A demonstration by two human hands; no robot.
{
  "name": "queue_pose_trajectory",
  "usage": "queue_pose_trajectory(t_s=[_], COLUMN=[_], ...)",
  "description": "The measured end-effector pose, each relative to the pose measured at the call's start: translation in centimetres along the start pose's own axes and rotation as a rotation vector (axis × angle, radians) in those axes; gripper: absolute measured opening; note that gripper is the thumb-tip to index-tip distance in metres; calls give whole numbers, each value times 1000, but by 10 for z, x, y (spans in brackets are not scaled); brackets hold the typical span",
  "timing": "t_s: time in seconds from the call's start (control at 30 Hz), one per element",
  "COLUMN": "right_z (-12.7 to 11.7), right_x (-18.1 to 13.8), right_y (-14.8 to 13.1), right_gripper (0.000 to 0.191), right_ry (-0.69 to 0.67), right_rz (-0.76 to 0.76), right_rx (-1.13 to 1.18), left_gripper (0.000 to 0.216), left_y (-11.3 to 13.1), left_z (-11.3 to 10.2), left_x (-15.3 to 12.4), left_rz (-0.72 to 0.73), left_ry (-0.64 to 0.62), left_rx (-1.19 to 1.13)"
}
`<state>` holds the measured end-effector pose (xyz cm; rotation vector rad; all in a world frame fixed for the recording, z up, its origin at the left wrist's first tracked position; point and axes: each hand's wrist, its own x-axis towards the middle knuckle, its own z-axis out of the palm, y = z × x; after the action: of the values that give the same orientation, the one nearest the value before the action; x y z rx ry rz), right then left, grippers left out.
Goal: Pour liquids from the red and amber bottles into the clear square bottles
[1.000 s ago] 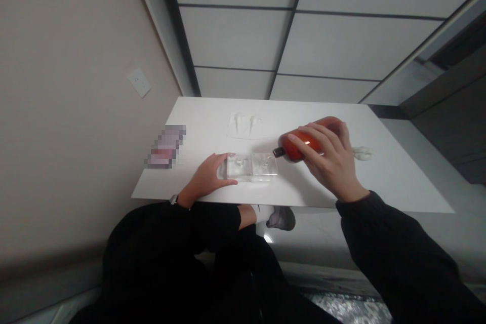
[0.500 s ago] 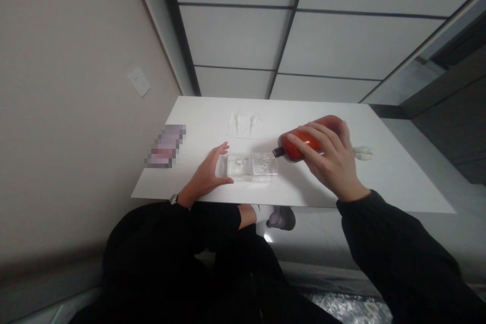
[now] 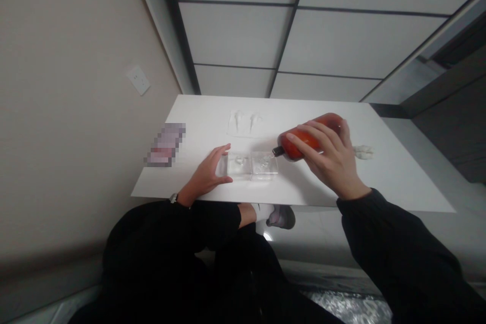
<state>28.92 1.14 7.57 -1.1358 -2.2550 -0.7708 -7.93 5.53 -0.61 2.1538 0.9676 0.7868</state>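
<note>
White worktop (image 3: 212, 111) runs across the middle of the frame, set against a beige wall on the left and pale panels with dark seams beyond. Near its front edge, just left of centre, sits a clear tray (image 3: 251, 166) with two compartments side by side. A red bottle (image 3: 304, 143) is tipped almost flat above the right compartment, its dark neck pointing left and down at that compartment's right rim. The right hand (image 3: 331, 162) holds the bottle, fingers wrapped over its body from the near side. The left hand (image 3: 207, 176) rests on the worktop at the tray's left end, fingers spread in a loose curve with thumb and forefinger touching or just beside the tray's corners; whether they actually press it I cannot tell. Behind the tray lies a flat clear packet (image 3: 245, 122). A small white wad (image 3: 362, 151) lies right of the bottle. A blurred pinkish object (image 3: 165, 144) lies at the worktop's left side.
</note>
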Motion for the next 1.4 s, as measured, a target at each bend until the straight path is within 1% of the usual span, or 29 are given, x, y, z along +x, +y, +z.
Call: queue_pose_trajectory(t_s=[0.13,0.33,0.43,0.5,0.67,0.8,1.03,1.2,1.4], right_z=[-1,-1,-2,-2,-2,-2,-3,-5,-7], right_x=[2,1,2,2,2,2,6,9,12], right_y=[1,2,3,3,3,4,4,4,3], right_gripper=[102,102,99,97,94,93,101,100,103], right_ry=[16,-5,4,-3,-44,-52,-51,-34,-52], right_rz=[-24,0,-29,-42,-12,-29,-23,-53,-74], right_rx=[-16,-2,-26,-38,-23,-25,18,-4,-5], left_gripper=[116,114,112,112,111,114,115,116,116], left_y=[0,1,0,-1,-1,0,-2,-2,-3], left_z=[0,0,0,0,0,0,1,1,1], left_x=[0,0,0,0,1,1,1,1,1], left_rz=[9,-9,1,3,-5,-11,12,9,9], left_ry=[2,5,0,-7,-1,-6,1,5,5], left_rx=[10,23,19,16,22,19,19,10,4])
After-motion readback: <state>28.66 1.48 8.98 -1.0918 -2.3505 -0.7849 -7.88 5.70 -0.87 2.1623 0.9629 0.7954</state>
